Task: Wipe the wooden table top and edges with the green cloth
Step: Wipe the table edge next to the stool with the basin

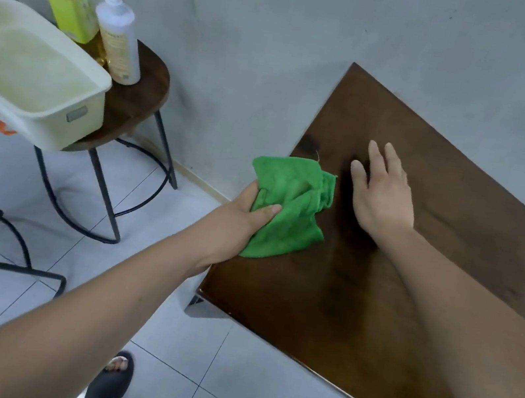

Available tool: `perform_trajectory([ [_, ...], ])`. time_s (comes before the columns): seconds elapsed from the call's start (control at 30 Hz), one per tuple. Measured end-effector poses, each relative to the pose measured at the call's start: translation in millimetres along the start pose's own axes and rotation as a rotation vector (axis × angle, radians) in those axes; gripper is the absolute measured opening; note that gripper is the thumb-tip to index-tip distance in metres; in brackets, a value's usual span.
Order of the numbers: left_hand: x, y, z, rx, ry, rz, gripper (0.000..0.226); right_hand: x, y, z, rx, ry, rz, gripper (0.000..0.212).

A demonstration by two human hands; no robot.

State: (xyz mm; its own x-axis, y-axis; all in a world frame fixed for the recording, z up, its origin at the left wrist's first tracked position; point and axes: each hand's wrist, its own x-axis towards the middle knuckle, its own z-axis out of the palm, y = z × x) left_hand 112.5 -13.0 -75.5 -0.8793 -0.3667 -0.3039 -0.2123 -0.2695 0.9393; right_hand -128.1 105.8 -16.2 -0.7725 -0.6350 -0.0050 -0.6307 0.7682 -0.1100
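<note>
left hand (245,210): fingers and thumb clamped on the bunched green cloth (290,210)
cloth place: on the wooden counter (412,293), at its left edge, part overhanging
right hand (382,198): flat on the top, fingers straight and apart, just right of the cloth
step: likely wiping the left edge strip
do it well: flatten the cloth, press evenly, run along the edge
around: water tub (58,126) on stool (135,101), pump bottle (121,39), far left, well apart
in the way: right hand sits in the cloth's rightward path
</note>
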Motion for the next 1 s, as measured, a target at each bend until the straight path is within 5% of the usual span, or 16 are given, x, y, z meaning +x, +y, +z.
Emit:
perform_trajectory([
  [0.43,-81.6,-20.5,2.3,-0.048,0.044,-0.077,0.049,-31.9,-6.2,17.1,0.103,0.044,-0.026,0.069],
  [1.0,197.9,73.3,8.9,0.222,0.056,0.016,0.06,-20.8,4.4,26.4,0.132,0.088,-0.003,0.06],
])
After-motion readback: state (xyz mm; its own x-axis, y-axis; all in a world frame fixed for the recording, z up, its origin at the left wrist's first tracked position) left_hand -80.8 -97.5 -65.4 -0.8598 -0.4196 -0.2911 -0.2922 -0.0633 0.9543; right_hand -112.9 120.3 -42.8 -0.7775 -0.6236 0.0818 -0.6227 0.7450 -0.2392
